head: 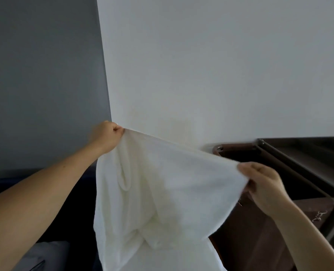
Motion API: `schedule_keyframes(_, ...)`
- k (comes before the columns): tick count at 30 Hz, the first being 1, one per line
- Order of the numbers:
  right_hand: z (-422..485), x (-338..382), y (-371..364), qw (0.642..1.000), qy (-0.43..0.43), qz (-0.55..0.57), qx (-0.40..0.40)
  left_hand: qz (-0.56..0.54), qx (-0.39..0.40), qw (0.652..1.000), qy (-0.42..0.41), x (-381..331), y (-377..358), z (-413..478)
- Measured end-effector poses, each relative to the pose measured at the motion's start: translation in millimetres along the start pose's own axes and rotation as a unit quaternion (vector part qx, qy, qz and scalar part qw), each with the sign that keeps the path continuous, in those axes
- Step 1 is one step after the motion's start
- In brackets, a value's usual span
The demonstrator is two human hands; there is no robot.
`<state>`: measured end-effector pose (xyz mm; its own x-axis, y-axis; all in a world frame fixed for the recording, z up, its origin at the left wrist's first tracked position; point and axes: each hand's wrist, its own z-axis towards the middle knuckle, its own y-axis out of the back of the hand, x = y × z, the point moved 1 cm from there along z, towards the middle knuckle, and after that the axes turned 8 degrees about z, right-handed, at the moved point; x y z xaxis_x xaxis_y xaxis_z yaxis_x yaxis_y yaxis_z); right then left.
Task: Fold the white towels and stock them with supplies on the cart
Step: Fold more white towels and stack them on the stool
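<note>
A white towel [162,192] hangs spread out in the air in front of me, its top edge stretched between both hands and its lower part drooping in loose folds out of the bottom of the view. My left hand [106,136] pinches the upper left corner, raised against the wall. My right hand [264,184] grips the upper right corner, lower and nearer to me. The cart [299,173], dark brown with a grey metal frame, stands at the right behind the towel.
A white wall [211,65] fills the view ahead, meeting a grey wall [40,75] at the left. Dark furniture and a pale cushion [44,255] lie low at the left. A metal clip [318,216] hangs on the cart's brown side.
</note>
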<state>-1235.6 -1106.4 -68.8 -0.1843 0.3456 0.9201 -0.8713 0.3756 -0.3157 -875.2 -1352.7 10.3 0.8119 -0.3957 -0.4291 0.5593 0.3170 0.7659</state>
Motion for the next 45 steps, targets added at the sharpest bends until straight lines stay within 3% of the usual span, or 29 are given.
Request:
schedule_keyframes(2,10,2,12,0.987,-0.020,0.122,-0.100,-0.059,0.023,0.996,0.070,10,-1,11)
schedule_keyframes(4,12,-22,24,0.971,-0.099,0.014,-0.219,-0.101,0.057,0.980,0.160,29,-12,6)
schedule_keyframes(5,7,-40,29,0.957,-0.157,-0.066,-0.234,-0.098,0.078,0.971,0.205,41,-22,-3)
schedule_keyframes(8,-17,-84,27,0.938,-0.237,-0.192,-0.161,-0.093,0.126,0.951,0.268,56,-57,-51)
schedule_keyframes(12,-31,-96,-19,0.933,-0.190,-0.303,-0.032,-0.225,0.161,0.938,0.209,14,-90,-94)
schedule_keyframes(14,-30,-89,-53,0.946,-0.156,-0.284,0.009,-0.277,0.138,0.939,0.150,-20,-89,-101)
schedule_keyframes(18,-23,-59,-101,0.985,-0.089,-0.141,-0.032,-0.366,0.039,0.925,0.090,-68,-54,-99)
schedule_keyframes(20,-21,-50,-120,0.991,-0.074,-0.105,-0.037,-0.322,0.017,0.946,0.037,-80,-42,-107)
schedule_keyframes(24,-30,-56,-144,0.989,-0.108,-0.100,-0.021,-0.179,0.072,0.981,-0.031,-82,-63,-151)
schedule_keyframes(29,-40,-68,-147,0.986,-0.105,-0.124,-0.035,-0.174,0.028,0.984,-0.036,-69,-76,-174)
schedule_keyframes(33,-40,-72,-150,0.982,-0.064,-0.174,-0.020,-0.172,0.042,0.984,-0.031,-71,-73,-176)
schedule_keyframes(37,-39,-76,-146,0.973,-0.085,-0.210,0.052,-0.129,0.083,0.987,-0.054,-70,-72,-184)
schedule_keyframes(42,-44,-79,-146,0.966,-0.127,-0.141,0.174,-0.109,0.120,0.987,-0.016,-62,-69,-192)
schedule_keyframes(45,-47,-75,-142,0.956,-0.144,-0.099,0.236,-0.165,0.143,0.976,0.011,-50,-60,-192)
